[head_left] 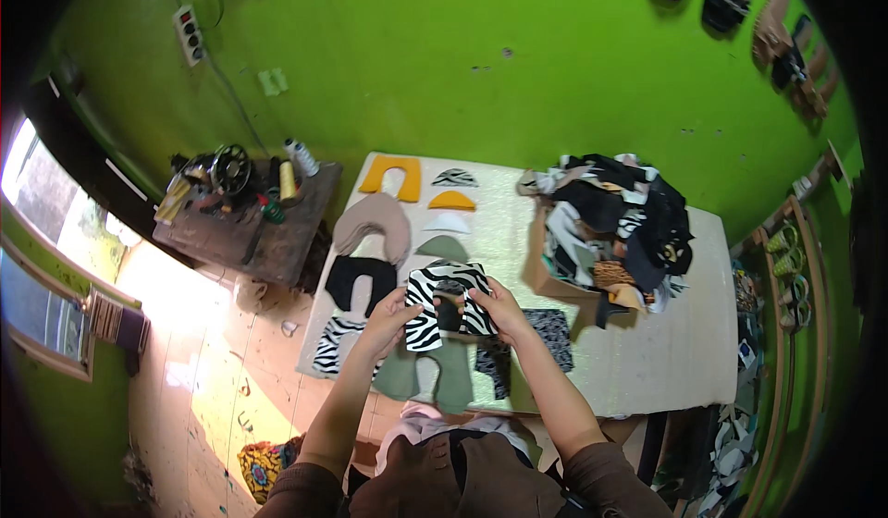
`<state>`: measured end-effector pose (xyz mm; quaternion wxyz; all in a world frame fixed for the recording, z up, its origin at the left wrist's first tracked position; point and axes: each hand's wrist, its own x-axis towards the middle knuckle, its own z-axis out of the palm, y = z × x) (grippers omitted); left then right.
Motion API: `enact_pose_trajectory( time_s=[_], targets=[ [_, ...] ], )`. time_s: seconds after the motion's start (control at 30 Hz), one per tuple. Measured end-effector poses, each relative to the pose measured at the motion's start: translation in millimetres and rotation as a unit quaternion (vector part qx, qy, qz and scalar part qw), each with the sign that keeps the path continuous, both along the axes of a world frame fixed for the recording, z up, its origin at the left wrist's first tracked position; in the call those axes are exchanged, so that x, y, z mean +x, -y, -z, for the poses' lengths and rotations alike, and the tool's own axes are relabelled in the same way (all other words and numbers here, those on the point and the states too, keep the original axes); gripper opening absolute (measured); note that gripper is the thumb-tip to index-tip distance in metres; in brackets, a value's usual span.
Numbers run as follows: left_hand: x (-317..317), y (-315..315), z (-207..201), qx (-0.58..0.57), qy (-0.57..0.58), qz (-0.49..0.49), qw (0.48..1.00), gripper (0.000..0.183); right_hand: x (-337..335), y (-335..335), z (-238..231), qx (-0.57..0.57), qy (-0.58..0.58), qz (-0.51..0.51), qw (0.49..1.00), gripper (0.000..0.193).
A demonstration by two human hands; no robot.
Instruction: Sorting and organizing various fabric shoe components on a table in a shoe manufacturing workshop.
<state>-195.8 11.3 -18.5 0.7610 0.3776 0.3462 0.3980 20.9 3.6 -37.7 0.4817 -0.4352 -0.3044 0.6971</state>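
My left hand (385, 326) and my right hand (505, 314) hold up a zebra-print U-shaped piece of sheet material (425, 322) over the table's front part, one hand at each side, thumbs on top. Below it lie a green U-shaped piece (453, 381) and a black-and-grey speckled piece (552, 335), both partly hidden. To the left, U-shaped pieces form a column: yellow (377, 174), dusty pink (368, 213), black (344, 272) and zebra-print (327, 346). Beside them lie half-moon pieces: zebra-print (455, 178), yellow (452, 202), white (446, 223) and green (442, 247).
A cardboard box (540, 276) heaped with scraps (610, 213) stands on the pale table (666, 361). At left, a dark workbench (217, 231) carries a sewing machine (231, 168) and thread cones (302, 157). Sandals (726, 5) line the wall; a wooden rack (772, 361) stands at right.
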Motion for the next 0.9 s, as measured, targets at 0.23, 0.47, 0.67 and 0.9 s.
enact_pose_trajectory(
  time_s=[0.23, 0.47, 0.67, 0.9],
  targets=[
    [-102, 22, 54, 0.017, -0.066, -0.067, 0.995, 0.026, -105, 23, 38, -0.133, -0.095, -0.002, 0.987, 0.020],
    [-167, 34, 82, 0.020, -0.229, -0.093, 0.969, 0.030, -170, 46, 42, -0.218, -0.151, -0.018, 0.964, 0.029],
    [-194, 34, 104, 0.094, -0.408, -0.064, 0.906, 0.031, -206, 58, 68, -0.051, 0.258, -0.041, 0.964, 0.051],
    [-201, 30, 107, 0.174, -0.513, -0.069, 0.838, 0.036, -219, 67, 73, 0.095, 0.468, -0.050, 0.877, 0.069]
  ],
)
